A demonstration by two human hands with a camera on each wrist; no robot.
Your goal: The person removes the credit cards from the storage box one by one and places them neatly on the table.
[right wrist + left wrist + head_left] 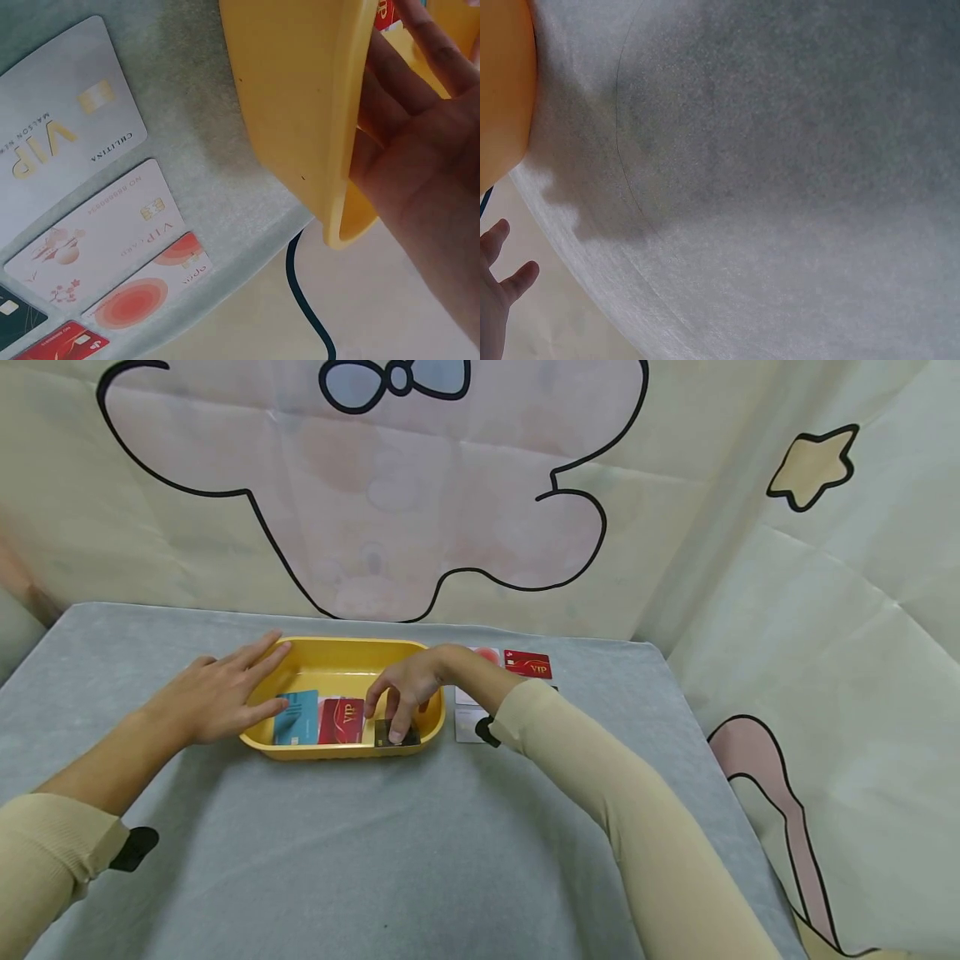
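Note:
A yellow plastic basket (337, 752) stands on the cloth-covered table. Inside, near its front wall, a blue card (296, 718) and a red VIP card (342, 721) stand side by side. My right hand (408, 685) reaches in over the right rim and holds a black card (384, 734) to the right of the red one, a digit lying on its face. In the right wrist view most of the fingertips are hidden behind the basket wall. My left hand (221, 693) lies at the left rim, fingers spread, one fingertip at the blue card's edge.
Right of the basket, several cards lie on the grey cloth (375, 860): a red VIP card (527, 664), a silver VIP card (64, 127), a white flowered card (97, 232) and a white card with red circles (150, 281). A printed curtain (675, 485) hangs behind the table.

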